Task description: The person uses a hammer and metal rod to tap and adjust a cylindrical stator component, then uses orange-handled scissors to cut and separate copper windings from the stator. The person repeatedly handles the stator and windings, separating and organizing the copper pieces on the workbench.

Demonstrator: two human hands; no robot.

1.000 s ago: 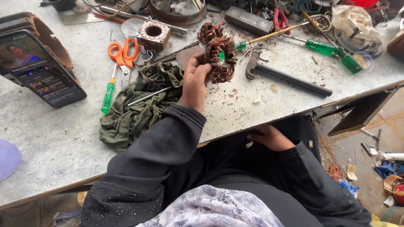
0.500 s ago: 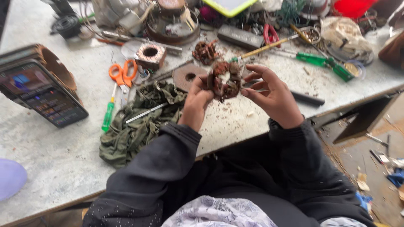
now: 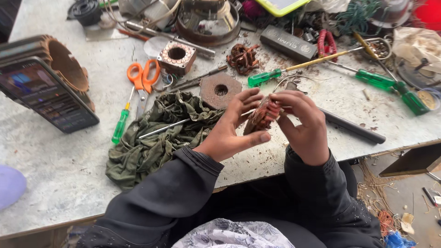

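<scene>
Both hands hold a small rusty motor stator wound with copper wire (image 3: pixel 261 115) above the near edge of the grey worktable (image 3: pixel 55 174). My left hand (image 3: pixel 232 126) grips it from the left, thumb under it. My right hand (image 3: pixel 304 124) closes over its right side, fingers on top. A crumpled green rag (image 3: pixel 156 138) lies just left of my left hand, with a thin metal rod (image 3: pixel 163 129) on it.
A rusty square plate (image 3: pixel 219 89), a copper wire clump (image 3: pixel 242 58), orange scissors (image 3: pixel 142 78), green screwdrivers (image 3: pixel 120 125) (image 3: pixel 388 85), a black bar (image 3: pixel 351 126) and a phone (image 3: pixel 46 94) lie on the table. Scrap wire litters the floor at right (image 3: pixel 381 216).
My right hand came up from my lap and took hold of the wound stator. Both hands have drawn it nearer to me, and the view has shifted closer.
</scene>
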